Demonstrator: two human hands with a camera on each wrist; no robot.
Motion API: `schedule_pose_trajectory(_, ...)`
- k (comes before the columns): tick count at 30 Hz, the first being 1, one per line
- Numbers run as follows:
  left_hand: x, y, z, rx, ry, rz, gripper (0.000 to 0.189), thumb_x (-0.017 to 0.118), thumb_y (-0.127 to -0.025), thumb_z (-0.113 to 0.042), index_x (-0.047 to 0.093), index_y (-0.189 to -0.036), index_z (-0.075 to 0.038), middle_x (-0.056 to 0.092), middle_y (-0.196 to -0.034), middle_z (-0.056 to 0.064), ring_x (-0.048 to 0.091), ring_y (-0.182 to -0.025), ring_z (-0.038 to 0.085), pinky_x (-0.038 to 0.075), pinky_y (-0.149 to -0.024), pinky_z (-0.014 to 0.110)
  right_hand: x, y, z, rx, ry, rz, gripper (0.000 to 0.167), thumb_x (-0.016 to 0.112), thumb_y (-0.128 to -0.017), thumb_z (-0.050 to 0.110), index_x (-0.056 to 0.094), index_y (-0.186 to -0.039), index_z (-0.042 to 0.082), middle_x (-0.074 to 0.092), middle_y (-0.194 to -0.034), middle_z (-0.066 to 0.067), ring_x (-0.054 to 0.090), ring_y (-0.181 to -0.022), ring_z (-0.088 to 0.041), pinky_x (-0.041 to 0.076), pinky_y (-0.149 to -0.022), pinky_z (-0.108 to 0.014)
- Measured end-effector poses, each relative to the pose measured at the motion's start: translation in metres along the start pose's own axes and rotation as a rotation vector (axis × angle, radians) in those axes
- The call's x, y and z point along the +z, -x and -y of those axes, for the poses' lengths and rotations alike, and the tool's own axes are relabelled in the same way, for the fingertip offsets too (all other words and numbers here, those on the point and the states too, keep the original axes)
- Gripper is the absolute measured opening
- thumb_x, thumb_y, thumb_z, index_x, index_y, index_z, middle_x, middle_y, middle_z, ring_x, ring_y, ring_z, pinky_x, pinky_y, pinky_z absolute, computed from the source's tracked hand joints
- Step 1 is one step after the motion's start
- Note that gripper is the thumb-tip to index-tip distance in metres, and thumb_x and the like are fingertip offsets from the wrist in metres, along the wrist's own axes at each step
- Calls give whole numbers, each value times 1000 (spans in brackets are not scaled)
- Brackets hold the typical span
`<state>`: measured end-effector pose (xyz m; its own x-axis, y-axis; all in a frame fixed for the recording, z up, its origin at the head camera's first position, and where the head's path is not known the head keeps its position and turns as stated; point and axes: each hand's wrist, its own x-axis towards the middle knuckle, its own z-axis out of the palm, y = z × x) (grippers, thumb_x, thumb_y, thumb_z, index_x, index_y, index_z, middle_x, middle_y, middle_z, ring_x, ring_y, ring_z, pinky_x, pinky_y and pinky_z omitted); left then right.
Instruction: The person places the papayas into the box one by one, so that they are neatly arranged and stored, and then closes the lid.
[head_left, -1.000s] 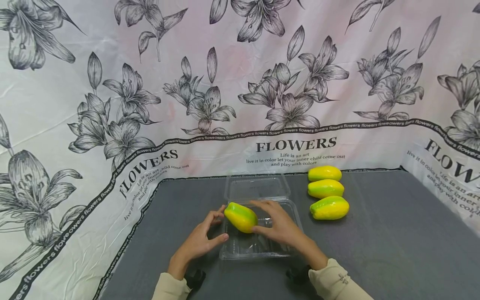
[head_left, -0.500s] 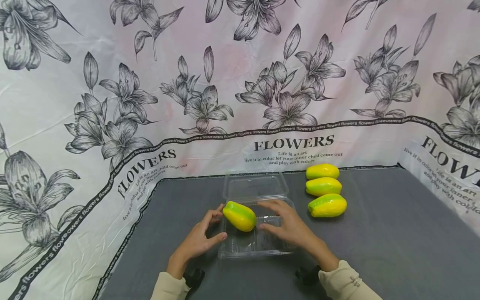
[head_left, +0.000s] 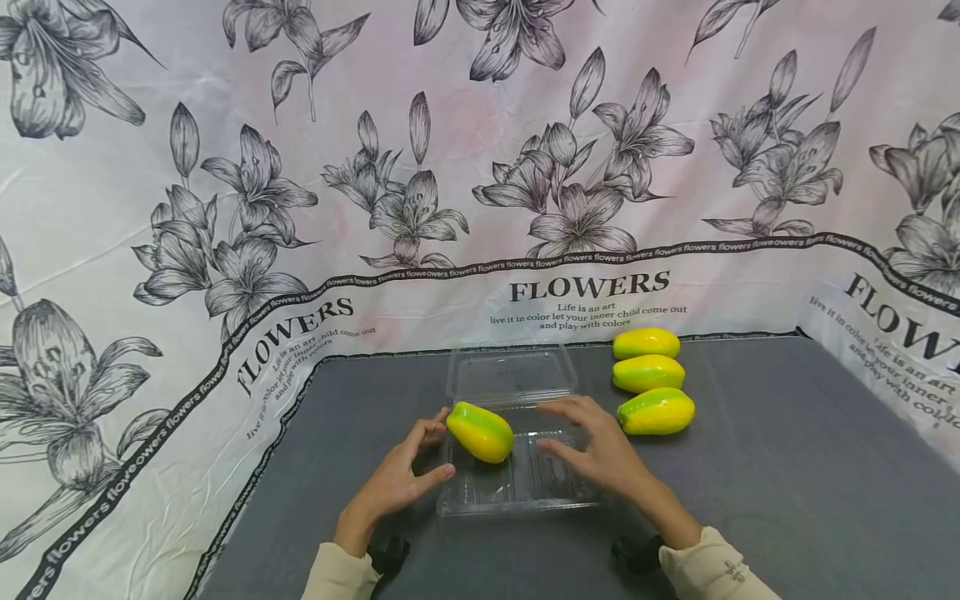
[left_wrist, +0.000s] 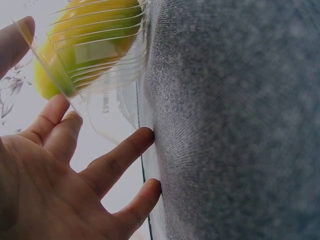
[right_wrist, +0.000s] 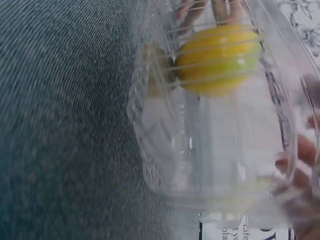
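Observation:
A yellow-green papaya (head_left: 480,432) lies in the left part of a clear plastic clamshell container (head_left: 517,506), whose lid (head_left: 513,375) is folded back behind it. At the container's left side is my left hand (head_left: 393,477), fingers spread and thumb apart. In the left wrist view, a fingertip of that hand (left_wrist: 65,170) meets the rim close to the papaya, while other fingertips reach toward the grey tabletop. My right hand (head_left: 603,450) hovers over the container's right part with fingers loosely bent and nothing between them. Through the plastic, the right wrist view shows the papaya (right_wrist: 217,60).
To the right of the container, a column of three more papayas (head_left: 657,412) lies on the grey table (head_left: 750,467). A white cloth (head_left: 420,317) printed with flowers and lettering hangs along the back and sides.
My right hand has released the papaya and moved right, away from it. The papaya stays in the container's left part, and my left hand has hardly moved.

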<state>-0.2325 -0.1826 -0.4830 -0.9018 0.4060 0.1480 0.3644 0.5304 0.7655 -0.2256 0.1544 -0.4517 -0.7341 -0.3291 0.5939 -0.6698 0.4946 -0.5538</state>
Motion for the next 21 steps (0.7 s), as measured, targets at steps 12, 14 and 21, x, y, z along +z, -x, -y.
schedule_pose_trajectory(12, -1, 1, 1, 7, 11, 9, 53, 71, -96, -29, 45, -141, -22, 27, -169, -7, 51, -139, 37, 36, -111, 70, -16, 7, -10, 17, -3, -58, 44, 85, -81, 8, 71, -123, 9, 72, -115, -6, 61, -102, -17, 56, -82, -38)
schedule_pose_trajectory(14, -1, 1, 2, 2, 10, 10, 52, 71, -96, -29, 45, -140, -21, 27, -169, -9, 51, -139, 36, 37, -111, 69, -18, 7, -11, 16, 5, -57, 44, 85, -81, 8, 72, -122, 10, 71, -115, -5, 60, -102, -17, 55, -82, -37)
schedule_pose_trajectory(21, 0, 0, 1, -9, 11, 1, 54, 73, -95, -29, 45, -140, -21, 26, -169, -11, 51, -139, 34, 37, -112, 68, -29, 6, -16, 20, 38, -45, 43, 85, -81, 10, 72, -122, 14, 71, -116, 1, 62, -104, -17, 56, -83, -39)
